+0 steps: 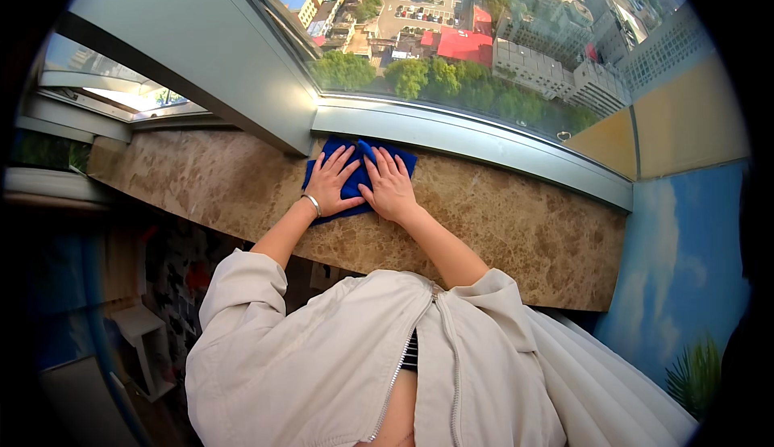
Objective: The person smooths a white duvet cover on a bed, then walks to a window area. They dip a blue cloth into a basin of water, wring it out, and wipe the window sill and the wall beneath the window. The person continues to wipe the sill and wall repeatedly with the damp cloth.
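Observation:
A blue cloth (355,186) lies spread on a brown marble-patterned windowsill (484,217), close against the window frame. My left hand (329,182) presses flat on the cloth's left part, fingers spread, a silver bracelet at the wrist. Flat on its right part rests my right hand (389,186), fingers apart and pointing toward the window. The thumbs point toward each other over the cloth's middle. A fold of the cloth stands up between the two hands near the fingertips. Neither hand grips the cloth; both palms lie on top of it.
A pale metal window frame (471,138) bounds the sill's far side, with a thick post (199,42) at left. Beyond the window glass (447,78) lie buildings far below. A sky-painted wall (671,253) closes the right end. A white shelf unit (145,344) stands low at left.

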Demonstrator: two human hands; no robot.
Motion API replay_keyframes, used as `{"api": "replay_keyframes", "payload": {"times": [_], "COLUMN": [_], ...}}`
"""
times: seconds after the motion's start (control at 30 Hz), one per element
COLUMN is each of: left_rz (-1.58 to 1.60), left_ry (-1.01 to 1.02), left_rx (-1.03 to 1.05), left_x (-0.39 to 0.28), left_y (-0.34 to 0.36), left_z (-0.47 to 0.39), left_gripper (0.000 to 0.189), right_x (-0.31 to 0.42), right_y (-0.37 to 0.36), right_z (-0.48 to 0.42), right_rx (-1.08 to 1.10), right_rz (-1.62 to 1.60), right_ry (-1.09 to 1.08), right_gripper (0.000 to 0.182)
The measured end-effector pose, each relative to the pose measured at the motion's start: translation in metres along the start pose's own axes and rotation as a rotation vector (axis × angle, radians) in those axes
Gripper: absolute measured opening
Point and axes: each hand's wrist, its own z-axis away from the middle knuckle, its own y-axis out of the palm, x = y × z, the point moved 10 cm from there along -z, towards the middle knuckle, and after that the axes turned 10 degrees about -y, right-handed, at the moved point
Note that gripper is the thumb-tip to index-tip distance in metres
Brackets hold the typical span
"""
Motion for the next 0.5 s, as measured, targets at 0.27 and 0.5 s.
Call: {"api": "replay_keyframes", "payload": {"times": [0.27,0.5], "left_rz": [-0.047,0.049], "left_ry": [-0.144,-0.164], "left_rx": [-0.029,0.159], "left_x": [-0.019,-0.079], "left_y": [0.010,0.014], "left_z": [0.019,0.096], "left_gripper": [0.074,0.076], "right_x": [0.001,0.048], "right_y": [-0.007,-0.024], "right_z": [0.013,0.091], "right_rx": [0.041,0.135], "right_rz": [0.011,-0.091], "right_ry": [-0.030,-0.068], "right_gripper": [0.060,0.060]}}
